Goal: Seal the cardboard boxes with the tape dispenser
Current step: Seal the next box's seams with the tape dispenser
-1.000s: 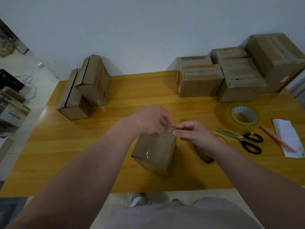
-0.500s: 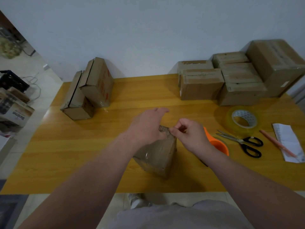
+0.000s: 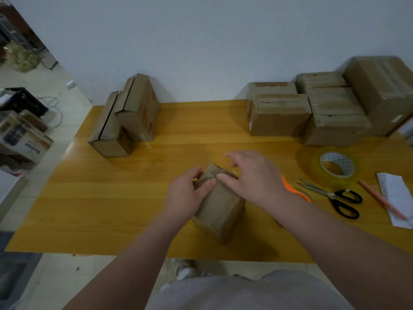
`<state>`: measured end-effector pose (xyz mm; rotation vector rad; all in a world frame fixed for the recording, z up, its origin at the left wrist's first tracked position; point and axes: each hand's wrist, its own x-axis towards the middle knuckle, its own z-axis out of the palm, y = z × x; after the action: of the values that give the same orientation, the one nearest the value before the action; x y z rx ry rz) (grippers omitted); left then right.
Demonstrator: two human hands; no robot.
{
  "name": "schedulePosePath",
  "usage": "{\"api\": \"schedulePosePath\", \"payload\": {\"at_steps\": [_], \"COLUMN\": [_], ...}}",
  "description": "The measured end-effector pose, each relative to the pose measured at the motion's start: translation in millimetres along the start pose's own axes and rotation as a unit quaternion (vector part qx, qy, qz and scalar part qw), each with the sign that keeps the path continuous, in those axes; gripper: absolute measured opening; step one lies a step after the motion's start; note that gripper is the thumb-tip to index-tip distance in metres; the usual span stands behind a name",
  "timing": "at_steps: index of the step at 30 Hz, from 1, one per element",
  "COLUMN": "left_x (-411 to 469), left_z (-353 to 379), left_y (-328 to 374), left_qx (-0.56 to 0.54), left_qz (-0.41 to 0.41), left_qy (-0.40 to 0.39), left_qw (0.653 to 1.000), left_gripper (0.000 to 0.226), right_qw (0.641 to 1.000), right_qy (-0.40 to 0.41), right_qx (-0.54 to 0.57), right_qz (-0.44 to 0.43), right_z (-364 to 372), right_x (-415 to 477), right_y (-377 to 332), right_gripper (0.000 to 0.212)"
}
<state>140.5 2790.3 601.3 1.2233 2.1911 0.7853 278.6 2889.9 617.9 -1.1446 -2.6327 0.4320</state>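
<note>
- We look down on a yellow wooden table (image 3: 111, 209) pushed against a plain white wall (image 3: 201, 41); a tiled floor with stored cartons shows at the left.
- The small box (image 3: 220, 211) sits near the table's front edge, about mid-width. Its long axis runs away from us, the far end swung slightly left, with a printed face uppermost at that end.
- Our left hand (image 3: 186, 195) grasps the box's left side, thumb laid across the top and fingers curled round the far-left edge.
- Our right hand (image 3: 257, 177) lies palm down over the far right part of the top, released, with fingers spread and fairly straight, some pressing on the cardboard. It is blurred.
- The orange tape dispenser (image 3: 292, 189) lies just right of the box, mostly hidden behind our right wrist.
- Further right lie black-handled scissors (image 3: 335, 195), a roll of clear tape (image 3: 337, 167), a pink pencil (image 3: 380, 198) and a paper slip (image 3: 395, 198).
- Two boxes (image 3: 131, 113) lean together at the far left; a cluster of boxes (image 3: 324, 113) is stacked at the far right by the wall.
</note>
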Motion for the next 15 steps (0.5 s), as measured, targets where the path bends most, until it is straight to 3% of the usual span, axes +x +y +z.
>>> {"api": "schedulePosePath", "payload": {"at_steps": [4,11,15], "left_x": [-1,-3,0], "left_z": [1,2,1], "left_y": [-2,-4,0], "left_qx": [-0.005,0.089,0.169], "left_qz": [0.037,0.125,0.150], "left_qy": [0.006,0.008,-0.032], "left_qw": [0.999,0.988,0.974], "left_gripper": [0.053,0.047,0.048], "right_qw": [1.000,0.998,0.998], "right_qy": [-0.012,0.002,0.006], "right_qx": [-0.019,-0.005,-0.009], "right_qz": [-0.001,0.055,0.067], "right_z": [-6,-4,-5], "right_x": [19,22,20], "right_y": [-16,-20,-23], "right_gripper": [0.022,0.022,0.022]}}
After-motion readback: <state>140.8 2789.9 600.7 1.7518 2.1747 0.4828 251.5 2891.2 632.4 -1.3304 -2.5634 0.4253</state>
